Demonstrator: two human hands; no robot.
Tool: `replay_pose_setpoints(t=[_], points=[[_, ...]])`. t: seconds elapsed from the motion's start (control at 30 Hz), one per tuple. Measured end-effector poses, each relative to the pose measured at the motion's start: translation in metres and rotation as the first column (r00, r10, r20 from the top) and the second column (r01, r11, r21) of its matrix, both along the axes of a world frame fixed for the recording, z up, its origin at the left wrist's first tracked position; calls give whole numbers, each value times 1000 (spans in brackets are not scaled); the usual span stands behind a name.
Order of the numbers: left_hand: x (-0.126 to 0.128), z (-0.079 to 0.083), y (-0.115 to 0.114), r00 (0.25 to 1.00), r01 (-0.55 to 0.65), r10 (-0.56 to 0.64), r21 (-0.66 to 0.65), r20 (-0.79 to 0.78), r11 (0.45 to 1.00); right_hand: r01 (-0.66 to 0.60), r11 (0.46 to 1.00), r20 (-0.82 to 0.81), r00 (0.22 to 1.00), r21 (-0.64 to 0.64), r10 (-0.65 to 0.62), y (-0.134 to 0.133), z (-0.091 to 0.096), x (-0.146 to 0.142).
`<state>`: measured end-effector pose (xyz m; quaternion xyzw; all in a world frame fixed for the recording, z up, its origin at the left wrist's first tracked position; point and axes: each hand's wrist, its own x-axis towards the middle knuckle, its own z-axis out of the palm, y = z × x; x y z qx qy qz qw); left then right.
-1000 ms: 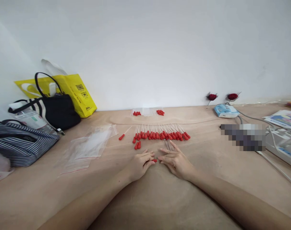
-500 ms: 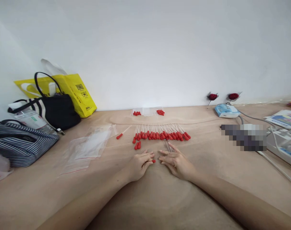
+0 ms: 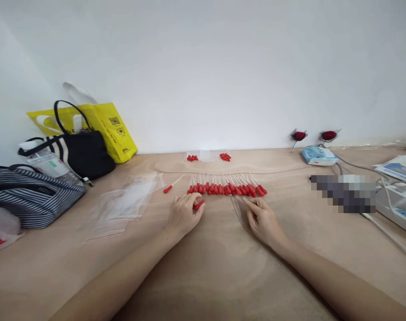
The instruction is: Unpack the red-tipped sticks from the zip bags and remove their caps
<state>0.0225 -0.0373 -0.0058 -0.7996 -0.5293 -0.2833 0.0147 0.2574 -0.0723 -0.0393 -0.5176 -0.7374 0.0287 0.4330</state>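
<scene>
Glass droppers with red rubber bulbs (image 3: 219, 189) lie side by side in a long row, their clear thin ends pointing away from me. Just in front of the row's left part, my left hand (image 3: 187, 214) has its fingers closed on a red rubber bulb (image 3: 199, 205). A few bare glass tubes (image 3: 236, 208) rest below the middle of the row. Beside them is my right hand (image 3: 261, 218), its fingertips pinched together at the upper end of a thin glass tube that is hard to see. One separate dropper (image 3: 168, 189) lies left of the row.
Clear zip bags (image 3: 129, 200) lie flat at the left. Small bags holding red bulbs (image 3: 225, 157) sit by the wall. A striped bag (image 3: 39, 196), a black bag (image 3: 89, 156) and a yellow bag (image 3: 116, 133) stand far left. At the right are a blue packet (image 3: 319, 155) and a power strip (image 3: 397, 198).
My hands have moved apart from the middle, where a bulb and a thin tube were between them. The left went up and left to the loose bulbs; the right shifted to the tubes.
</scene>
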Motion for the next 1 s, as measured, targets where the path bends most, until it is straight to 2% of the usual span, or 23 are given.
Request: replay_pose_setpoints(t=[0.07,0.23,0.4,0.47,0.53,0.63,0.8,1.0], points=[[3,2,8,996,-71,70,-22,-48,997,0,1000,-5,1000,-1,0,4,-3,0],[8,-2,21,985,-123,121,-7,-125,992,19,1000,-17,1000,8,-18,14,-6,-5],[5,-2,20,987,-134,138,57,-83,989,11,1000,-20,1000,-14,-11,15,-2,-11],[-2,2,21,984,-172,175,83,-41,982,-1,999,1,1000,-52,1,13,0,-12],[-14,6,25,965,-259,261,88,-17,962,-9,997,24,1000,-79,11,11,1,-12],[-37,8,40,927,-369,372,51,-47,928,-29,995,53,998,-91,34,11,0,-11],[-63,-1,64,921,-372,365,-31,-135,928,-15,992,147,988,-127,34,11,-3,-10],[-67,-6,70,910,-400,392,-35,-133,916,26,990,207,978,-136,3,6,1,-10]])
